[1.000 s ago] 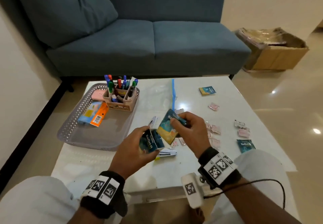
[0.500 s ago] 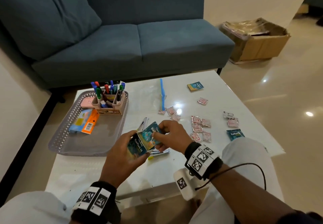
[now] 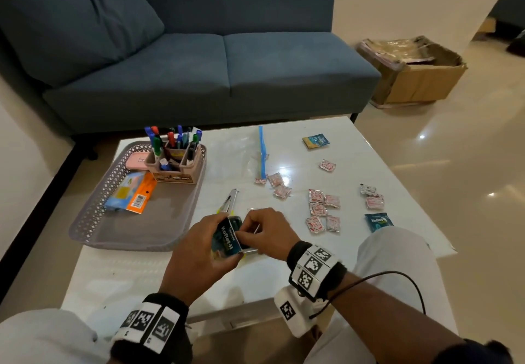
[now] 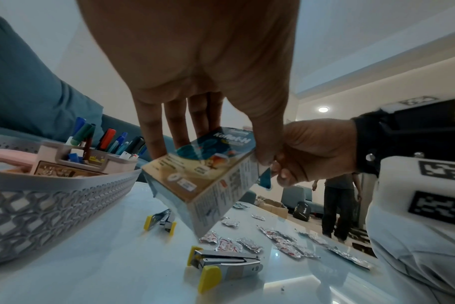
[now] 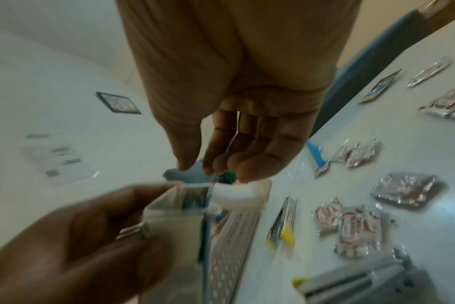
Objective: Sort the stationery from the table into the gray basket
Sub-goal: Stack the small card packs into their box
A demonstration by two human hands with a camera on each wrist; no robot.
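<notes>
Just above the white table (image 3: 369, 164), my left hand (image 3: 216, 230) grips a teal and tan Koflet-H box (image 3: 227, 240) between fingers and thumb. My right hand (image 3: 262, 228) pinches a teal sachet (image 4: 265, 180) at the box's open end; most of the sachet is hidden. The gray basket (image 3: 93, 216) stands at the left with a pen holder (image 3: 174, 164), a pink eraser (image 3: 136, 160) and an orange-blue pack (image 3: 133, 196) in it. One yellow-tipped stapler (image 3: 229, 201) lies beside the basket. A second stapler (image 4: 226, 265) lies under my hands.
Several red-silver foil sachets (image 3: 321, 207) lie scattered to the right, with two teal packets (image 3: 379, 221) (image 3: 316, 141) and a blue zip strip (image 3: 262, 150). A blue sofa (image 3: 213, 59) stands behind the table, a cardboard box (image 3: 417, 79) on the floor right.
My right hand has brought the teal sachet down from above the box to its open end, where most of it is now out of sight. Both hands have moved closer together.
</notes>
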